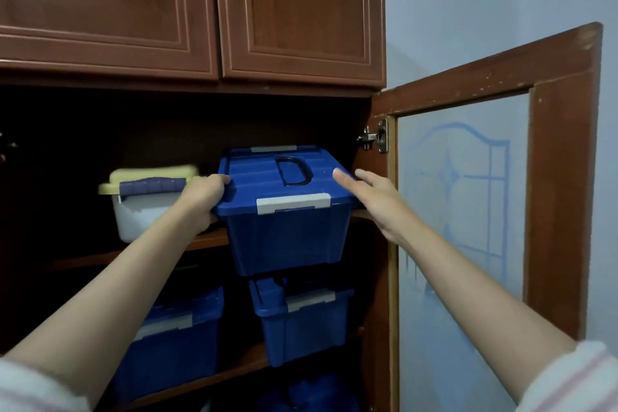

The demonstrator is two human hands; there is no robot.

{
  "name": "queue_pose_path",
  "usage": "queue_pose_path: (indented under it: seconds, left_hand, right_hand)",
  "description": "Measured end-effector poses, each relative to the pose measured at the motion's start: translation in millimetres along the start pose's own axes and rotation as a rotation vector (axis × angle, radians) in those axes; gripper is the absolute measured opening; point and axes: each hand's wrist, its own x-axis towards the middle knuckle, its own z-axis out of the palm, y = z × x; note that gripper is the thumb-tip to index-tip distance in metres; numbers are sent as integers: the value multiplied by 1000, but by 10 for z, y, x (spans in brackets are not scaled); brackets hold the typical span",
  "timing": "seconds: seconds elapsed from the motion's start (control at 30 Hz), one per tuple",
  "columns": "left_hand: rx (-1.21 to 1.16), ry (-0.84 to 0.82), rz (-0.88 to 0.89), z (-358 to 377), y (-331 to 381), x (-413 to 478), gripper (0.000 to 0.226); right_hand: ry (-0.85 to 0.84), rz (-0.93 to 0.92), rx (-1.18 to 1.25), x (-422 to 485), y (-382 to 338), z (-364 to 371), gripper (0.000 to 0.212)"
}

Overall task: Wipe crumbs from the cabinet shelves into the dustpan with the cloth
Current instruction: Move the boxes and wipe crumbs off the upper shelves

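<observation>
Blue box (284, 231) tilts out over the upper shelf (214, 240), probably being cleared for wiping. The left hand (205, 197) grips its rim at 9 o'clock. The right hand (368, 191) is flat-fingered at 3 o'clock, likely steadying it. Cloth and dustpan not in view.

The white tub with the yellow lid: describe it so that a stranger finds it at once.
Start at the open cabinet under the two closed brown doors. On its upper shelf, left of the blue box that the left hand grips, stands the white tub. It alone is white with a pale yellow lid; every other box is blue.
</observation>
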Motion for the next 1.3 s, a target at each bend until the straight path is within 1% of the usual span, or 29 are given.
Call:
queue_pose_path:
  seconds: [0.03,0.07,0.1,0.13,0.2,0.3,0.33,0.37,0.43,0.47,0.5,0.53,0.57,0.6,0.67,0.7,0.77,0.97,1.2,1.3]
  left_hand:
    - [-22,-19,-19,-3,42,39,11]
    - [-51,-36,-38,-7,80,65,11]
    - [-82,-49,-52,-19,113,80,12]
    - [-98,-55,-54,-22,139,95,14]
    - [-85,-47,-30,-30,153,119,16]
    - [-67,-28,62,-40,124,40,23]
    - [-45,-31,126,-38,91,1,32]
    - [34,-22,235,-42,30,-72,42]
    - [273,-7,539,20,-109,-274,53]
    - [377,2,666,69,-173,-381,55]
    - [455,15,713,122,-224,-455,57]
    - [499,28,707,174,-267,-476,59]
    - [526,41,691,211,-286,-449,61]
    - [547,58,679,233,-294,-388,62]
    - [600,62,667,231,-285,-244,61]
    - [623,56,653,229,-277,-181,60]
    - [671,54,651,240,-259,-83,58]
    - [746,24,648,265,-263,159,57]
    - [801,60,733,350,-338,312,59]
    - [811,62,722,336,-320,391,59]
  right_hand:
    - [-14,-35,19,4,55,10,117]
    - [-18,-64,23,10,105,24,110]
    - [-2,-92,5,35,139,45,98]
    - [36,-132,-27,56,150,69,86]
    - [173,-204,-94,135,127,105,65]
    - [344,-261,-228,250,72,132,45]
    - [381,-283,-254,278,69,149,40]
    - [413,-305,-259,279,69,186,36]
    - [483,-354,-266,272,80,265,32]
    - [518,-371,-276,263,91,306,33]
    - [537,-384,-292,251,93,344,37]
    - [528,-396,-311,243,104,372,42]
    - [478,-410,-328,238,127,384,51]
    - [381,-412,-354,224,157,391,62]
    - [160,-333,-461,221,223,411,88]
    - [101,-286,-521,241,262,419,98]
    - [96,-239,-584,321,319,427,108]
    - [129,-160,-700,646,403,519,109]
    - [160,-172,-697,885,527,456,117]
    - [163,-184,-702,947,518,465,111]
